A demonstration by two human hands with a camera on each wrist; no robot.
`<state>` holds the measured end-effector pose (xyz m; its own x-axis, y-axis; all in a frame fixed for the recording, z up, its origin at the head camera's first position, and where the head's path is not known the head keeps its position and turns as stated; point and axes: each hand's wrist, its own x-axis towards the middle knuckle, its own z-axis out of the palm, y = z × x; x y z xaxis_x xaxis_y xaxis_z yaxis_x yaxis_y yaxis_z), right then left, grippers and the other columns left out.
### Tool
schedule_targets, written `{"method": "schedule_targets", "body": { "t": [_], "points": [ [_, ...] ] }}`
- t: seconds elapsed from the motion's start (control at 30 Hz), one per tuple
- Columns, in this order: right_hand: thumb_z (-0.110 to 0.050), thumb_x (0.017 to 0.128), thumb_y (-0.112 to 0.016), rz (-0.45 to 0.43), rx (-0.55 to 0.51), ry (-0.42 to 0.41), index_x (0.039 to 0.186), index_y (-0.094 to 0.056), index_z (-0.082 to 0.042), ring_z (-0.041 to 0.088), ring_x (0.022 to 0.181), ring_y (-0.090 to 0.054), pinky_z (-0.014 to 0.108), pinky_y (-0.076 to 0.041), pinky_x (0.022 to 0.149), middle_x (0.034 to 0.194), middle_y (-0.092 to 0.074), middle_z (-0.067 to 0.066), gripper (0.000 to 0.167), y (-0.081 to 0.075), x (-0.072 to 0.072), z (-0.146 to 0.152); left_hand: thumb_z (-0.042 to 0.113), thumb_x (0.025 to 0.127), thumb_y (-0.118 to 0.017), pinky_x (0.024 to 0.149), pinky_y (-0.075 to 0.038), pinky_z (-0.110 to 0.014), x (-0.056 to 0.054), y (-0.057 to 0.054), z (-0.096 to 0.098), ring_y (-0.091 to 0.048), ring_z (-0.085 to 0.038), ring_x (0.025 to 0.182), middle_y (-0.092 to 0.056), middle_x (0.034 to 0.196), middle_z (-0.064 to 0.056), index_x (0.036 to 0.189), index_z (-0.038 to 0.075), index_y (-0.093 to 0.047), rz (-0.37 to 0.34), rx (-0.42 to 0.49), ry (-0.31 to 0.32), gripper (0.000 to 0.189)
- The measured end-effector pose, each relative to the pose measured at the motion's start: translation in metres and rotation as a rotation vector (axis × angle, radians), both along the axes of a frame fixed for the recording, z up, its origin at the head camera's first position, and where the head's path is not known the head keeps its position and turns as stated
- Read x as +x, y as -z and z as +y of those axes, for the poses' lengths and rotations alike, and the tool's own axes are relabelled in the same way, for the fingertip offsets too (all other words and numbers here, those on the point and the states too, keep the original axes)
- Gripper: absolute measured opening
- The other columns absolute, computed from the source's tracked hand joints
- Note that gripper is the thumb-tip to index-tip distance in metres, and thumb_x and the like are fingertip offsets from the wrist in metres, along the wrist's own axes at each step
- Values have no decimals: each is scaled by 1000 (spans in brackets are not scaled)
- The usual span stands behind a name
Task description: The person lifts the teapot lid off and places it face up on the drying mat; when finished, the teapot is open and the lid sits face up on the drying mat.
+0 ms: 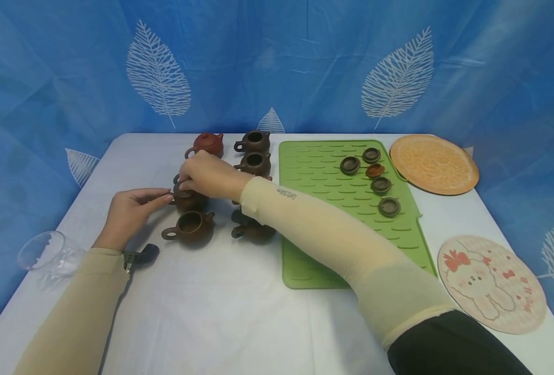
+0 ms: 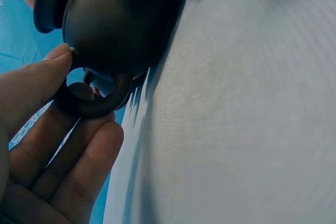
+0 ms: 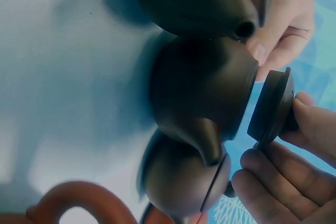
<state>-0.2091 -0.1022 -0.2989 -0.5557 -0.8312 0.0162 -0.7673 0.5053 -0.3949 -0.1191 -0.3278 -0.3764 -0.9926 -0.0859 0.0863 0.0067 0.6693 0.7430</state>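
Note:
My left hand (image 1: 129,213) pinches the ring handle (image 2: 92,109) of a dark brown teapot (image 1: 191,203) between thumb and fingers; the pot stands on the white cloth. Over it, my right hand (image 1: 213,176) holds a small dark lid (image 3: 270,106) by its knob. In the right wrist view, a narrow gap separates the lid from the rim of the teapot (image 3: 202,87). A lidless brown teapot (image 1: 192,228) stands nearest the front in this row. Behind the right hand is a reddish teapot (image 1: 209,144) with its lid on.
More teapots (image 1: 254,141) form a second row, partly hidden by the right forearm. Several loose lids (image 1: 389,207) lie on a green mat (image 1: 314,271). An orange round mat (image 1: 433,164) and a rabbit-print mat (image 1: 492,284) are at right, a clear glass (image 1: 52,252) at left.

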Motion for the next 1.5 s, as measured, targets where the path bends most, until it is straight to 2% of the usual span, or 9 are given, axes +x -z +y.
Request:
{"method": "schedule_targets", "body": {
  "t": [0.17, 0.33, 0.63, 0.87, 1.07, 1.17, 1.27, 1.33, 1.5],
  "points": [
    [-29, 105, -69, 26, -34, -19, 113, -81, -13, 8, 83, -62, 17, -49, 79, 96, -74, -3, 21, -4, -2, 9, 49, 96, -77, 93, -50, -33, 0, -1, 1, -63, -29, 124, -77, 117, -9, 126, 8, -78, -18, -5, 1, 51],
    [-28, 104, -70, 7, -53, -13, 110, -81, -13, 9, 80, -62, 18, -49, 75, 93, -72, -3, 20, -8, -4, 17, 56, 94, -75, 100, -49, -49, 1, 0, 1, -61, -29, 127, -76, 120, -10, 127, 8, -77, -41, -7, -10, 59],
    [-28, 104, -70, 5, -69, 54, 113, -81, -14, 8, 86, -63, 20, -49, 81, 99, -74, -4, 20, -14, -10, 36, 57, 94, -75, 101, -48, -51, 1, 0, 0, -61, -28, 127, -76, 120, -10, 127, 8, -77, -39, -15, -5, 60],
    [-28, 105, -70, 67, -86, 81, 113, -80, -13, 9, 90, -63, 26, -44, 92, 101, -74, -5, 20, -14, -17, 53, 57, 94, -75, 103, -47, -55, 1, -1, 0, -60, -31, 129, -75, 122, -11, 127, 7, -77, -44, -15, -5, 60],
    [-18, 105, -70, 42, -184, 124, 110, -79, -8, 14, 86, -62, 28, -48, 81, 98, -72, -2, 15, -14, -20, 69, 56, 94, -75, 104, -47, -54, 1, 0, 0, -61, -30, 128, -75, 121, -11, 127, 7, -77, -36, -15, -2, 59],
    [-18, 105, -70, 27, -201, 162, 117, -77, -7, 14, 96, -66, 26, -48, 86, 106, -75, 1, 17, -15, -24, 77, 55, 94, -76, 104, -47, -54, 1, 0, 0, -61, -29, 128, -75, 121, -11, 126, 7, -77, -35, -10, -5, 58],
    [-17, 104, -71, 2, -202, 191, 130, -73, -7, 16, 111, -67, 27, -47, 95, 117, -75, 5, 28, -16, -28, 86, 53, 95, -76, 103, -47, -54, 0, 0, 0, -61, -31, 128, -75, 121, -12, 126, 7, -77, -35, -8, -3, 56],
    [-16, 104, -71, -21, -202, 205, 139, -68, -8, 18, 114, -67, 29, -47, 98, 121, -74, 7, 36, -16, -31, 94, 53, 95, -76, 103, -47, -54, 1, -1, 0, -61, -32, 127, -75, 121, -12, 126, 6, -77, -35, -5, -3, 55],
    [-7, 104, -68, -148, -225, 242, 151, -59, -11, 18, 103, -66, 30, -53, 90, 123, -64, 13, 48, -14, -38, 117, 55, 94, -76, 103, -47, -54, 1, -2, 0, -61, -30, 127, -75, 121, -11, 126, 7, -77, -39, -7, 0, 58]
  ]
}}
